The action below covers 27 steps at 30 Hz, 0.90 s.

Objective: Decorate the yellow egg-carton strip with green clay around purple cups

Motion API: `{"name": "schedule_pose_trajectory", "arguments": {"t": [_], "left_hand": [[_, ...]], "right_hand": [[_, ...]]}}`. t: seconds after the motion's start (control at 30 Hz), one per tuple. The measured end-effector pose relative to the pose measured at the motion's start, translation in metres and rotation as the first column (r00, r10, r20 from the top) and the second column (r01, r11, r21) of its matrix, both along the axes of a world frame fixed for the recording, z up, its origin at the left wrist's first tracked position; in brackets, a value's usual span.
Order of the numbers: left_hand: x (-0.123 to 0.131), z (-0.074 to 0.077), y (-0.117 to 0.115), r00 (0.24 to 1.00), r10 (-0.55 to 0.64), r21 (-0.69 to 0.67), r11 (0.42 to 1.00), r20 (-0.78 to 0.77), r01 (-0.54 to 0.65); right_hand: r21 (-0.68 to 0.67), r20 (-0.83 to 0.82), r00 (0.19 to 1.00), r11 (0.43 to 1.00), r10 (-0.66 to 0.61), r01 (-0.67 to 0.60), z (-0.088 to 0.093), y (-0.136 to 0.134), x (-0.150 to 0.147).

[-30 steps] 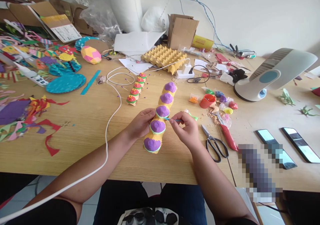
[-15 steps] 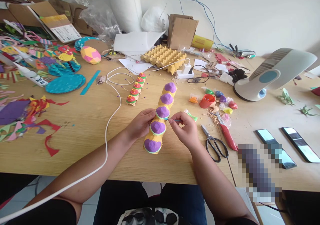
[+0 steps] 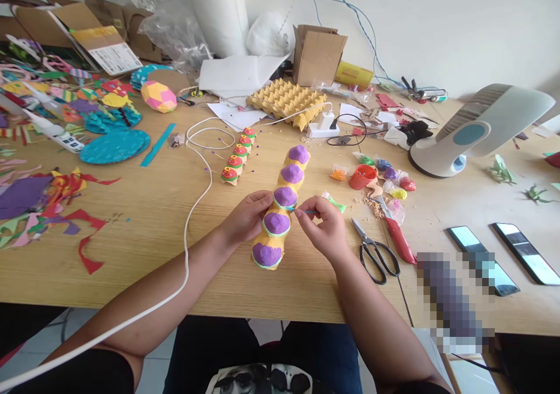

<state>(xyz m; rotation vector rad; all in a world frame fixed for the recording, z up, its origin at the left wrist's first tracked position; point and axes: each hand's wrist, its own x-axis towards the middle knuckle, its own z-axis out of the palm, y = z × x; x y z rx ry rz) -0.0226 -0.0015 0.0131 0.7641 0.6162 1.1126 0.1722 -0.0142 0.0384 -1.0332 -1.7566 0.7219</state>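
Scarcely shifted since the earlier frame: one yellow strip (image 3: 276, 222) over the table (image 3: 219, 277), left hand (image 3: 251, 216) gripping its side, right hand (image 3: 324, 228) pinching a blue tool (image 3: 291, 208) at the middle purple cap (image 3: 285, 196), pale-green edging (image 3: 278, 235) visible on three nearer caps, not the far two.

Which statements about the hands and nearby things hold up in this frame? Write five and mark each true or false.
1. The left hand holds the yellow strip. True.
2. The right hand holds the scissors. False: it holds a thin blue tool; the scissors lie on the table.
3. All five purple caps show pale green rims. False: the two farthest show none.
4. The red cup is right of the yellow strip. True.
5. The white fan stands left of the red cup. False: it stands to the right.
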Motion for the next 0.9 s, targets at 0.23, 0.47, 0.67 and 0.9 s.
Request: {"name": "schedule_pose_trajectory", "arguments": {"t": [0.23, 0.47, 0.67, 0.9], "left_hand": [[0.0004, -0.0035, 0.0006, 1.000, -0.007, 0.023, 1.000, 0.015, 0.007], [0.0019, -0.0018, 0.0008, 0.999, 0.003, 0.007, 1.000, 0.040, -0.003], [0.0018, -0.0014, 0.0010, 1.000, -0.006, 0.025, 1.000, 0.026, 0.005], [0.0010, -0.0010, 0.0005, 1.000, -0.009, 0.029, 1.000, 0.005, 0.009]], "right_hand": [[0.069, 0.061, 0.998, 0.998, -0.016, 0.012, 0.0017, -0.0003, -0.0001], [0.155, 0.113, 0.992, 0.987, -0.057, 0.039, 0.0013, 0.0000, -0.0003], [0.084, 0.091, 0.994, 0.995, -0.052, 0.045, 0.0012, -0.0005, -0.0006], [0.092, 0.075, 0.997, 0.996, -0.018, 0.011, 0.0019, -0.0014, 0.0001]]}}
